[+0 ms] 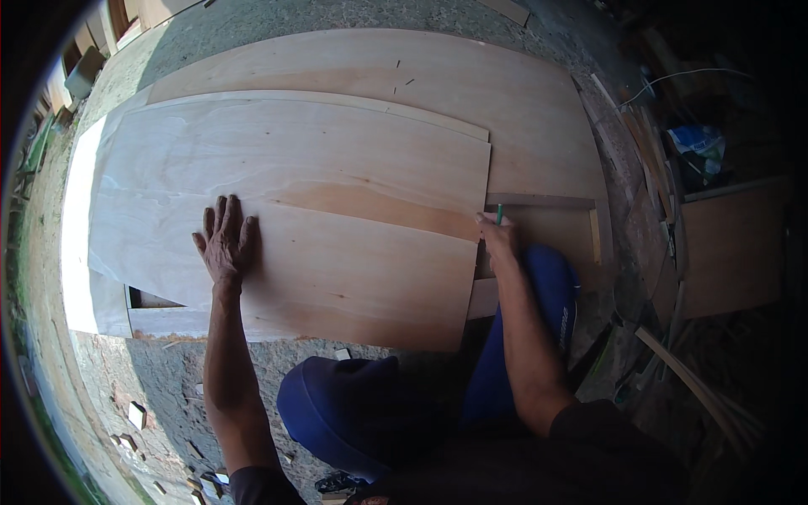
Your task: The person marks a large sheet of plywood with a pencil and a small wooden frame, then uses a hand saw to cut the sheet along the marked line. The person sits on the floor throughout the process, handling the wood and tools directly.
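Observation:
A large plywood sheet lies on top of a wooden frame and a bigger plywood panel. Flat on the sheet's left part rests my left hand, its fingers spread. My right hand is closed around a green pencil at the sheet's right edge, its fingers against that edge. Along the sheet's far side runs a pale wooden strip. Beyond the right edge, part of the frame shows, with an opening inside it.
My knee in blue trousers is close by the sheet's right end. Wood offcuts litter the rough floor at the lower left. Long wood strips, a blue and white bag and a brown board are on the right.

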### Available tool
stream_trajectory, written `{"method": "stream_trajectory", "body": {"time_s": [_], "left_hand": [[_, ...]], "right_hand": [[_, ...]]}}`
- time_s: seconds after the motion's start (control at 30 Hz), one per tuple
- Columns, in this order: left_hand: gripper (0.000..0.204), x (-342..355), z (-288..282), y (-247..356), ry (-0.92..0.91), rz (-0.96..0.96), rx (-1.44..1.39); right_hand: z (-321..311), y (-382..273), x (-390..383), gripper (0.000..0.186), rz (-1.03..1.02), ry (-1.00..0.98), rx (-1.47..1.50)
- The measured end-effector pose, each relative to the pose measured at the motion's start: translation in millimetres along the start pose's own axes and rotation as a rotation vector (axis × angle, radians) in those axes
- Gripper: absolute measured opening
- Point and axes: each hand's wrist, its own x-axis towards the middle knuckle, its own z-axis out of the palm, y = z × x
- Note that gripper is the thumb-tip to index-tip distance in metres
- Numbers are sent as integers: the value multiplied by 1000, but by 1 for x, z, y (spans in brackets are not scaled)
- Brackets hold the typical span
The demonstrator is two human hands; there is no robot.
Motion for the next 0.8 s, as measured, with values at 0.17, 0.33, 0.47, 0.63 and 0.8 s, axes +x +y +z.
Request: {"method": "stream_trajectory", "body": {"time_s": [0.17, 0.33, 0.47, 0.63, 0.8], "left_hand": [[64, -1, -6, 3, -4, -4, -21], [67, 0, 0, -1, 13, -27, -105], [80, 19, 0, -6, 105, -324, -356], [86, 47, -6, 1, 147, -495, -355], [77, 50, -10, 4, 139, -496, -335]], "right_hand": [[0, 9, 3, 29, -45, -12, -13], [8, 22, 7, 23, 8, 74, 21], [10, 33, 11, 27, -43, -15, 116], [11, 48, 29, 34, -107, -26, 164], [3, 55, 37, 44, -167, -77, 116]]}}
